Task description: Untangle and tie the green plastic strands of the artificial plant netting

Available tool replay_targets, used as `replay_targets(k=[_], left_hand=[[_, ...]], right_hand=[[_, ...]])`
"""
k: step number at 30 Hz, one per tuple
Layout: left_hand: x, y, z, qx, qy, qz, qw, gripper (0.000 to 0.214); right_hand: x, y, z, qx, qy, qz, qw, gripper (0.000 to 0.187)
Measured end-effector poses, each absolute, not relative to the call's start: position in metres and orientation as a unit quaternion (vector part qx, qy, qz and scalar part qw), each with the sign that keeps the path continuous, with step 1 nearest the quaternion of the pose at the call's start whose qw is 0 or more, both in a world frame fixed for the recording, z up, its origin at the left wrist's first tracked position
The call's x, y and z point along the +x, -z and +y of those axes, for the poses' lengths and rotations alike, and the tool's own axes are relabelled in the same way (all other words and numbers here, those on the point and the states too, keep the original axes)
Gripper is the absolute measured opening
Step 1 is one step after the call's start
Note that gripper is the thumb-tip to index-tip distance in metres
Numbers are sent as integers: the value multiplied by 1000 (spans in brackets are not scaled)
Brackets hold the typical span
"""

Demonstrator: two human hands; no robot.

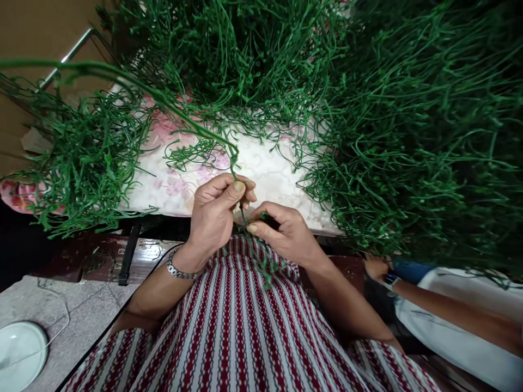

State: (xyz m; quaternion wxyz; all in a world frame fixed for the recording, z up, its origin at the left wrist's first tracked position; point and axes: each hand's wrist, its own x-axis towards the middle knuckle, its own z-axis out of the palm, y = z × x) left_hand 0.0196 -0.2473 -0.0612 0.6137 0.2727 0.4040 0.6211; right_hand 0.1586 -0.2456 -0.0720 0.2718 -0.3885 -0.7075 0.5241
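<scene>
My left hand [216, 209] pinches a long green plastic stem [180, 117] between thumb and fingers; the stem arches up and away to the left. My right hand [284, 231] is closed close beside it, gripping a small bunch of green sprigs [265, 267] that hangs down over my red and white striped lap. The two hands nearly touch at the fingertips, just in front of the table's near edge. A metal watch band sits on my left wrist.
Big heaps of green artificial stems [408, 136] cover a table with a floral cloth [261, 169], with a smaller heap [85, 158] at left. Another person's arm with a watch [390, 280] reaches in at right. A white plate [20, 354] lies on the floor lower left.
</scene>
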Motion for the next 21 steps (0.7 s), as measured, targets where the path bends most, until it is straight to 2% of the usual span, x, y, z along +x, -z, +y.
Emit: replay_targets(k=[2, 7, 11, 15, 21], left_hand=[[15, 63, -247, 300, -581, 399, 642, 4], [10, 72, -254, 332, -475, 396, 712, 18], [13, 79, -261, 337, -481, 398, 705, 18], [16, 82, -264, 337, -505, 397, 688, 19], [11, 83, -267, 380, -491, 423, 660, 14]], right_hand=[[165, 69, -243, -385, -528, -700, 288, 13], [172, 63, -237, -374, -488, -718, 326, 11], [170, 61, -235, -367, -480, -722, 337, 12], [168, 61, -233, -347, -531, -701, 327, 13], [172, 63, -224, -279, -639, -668, 260, 17]])
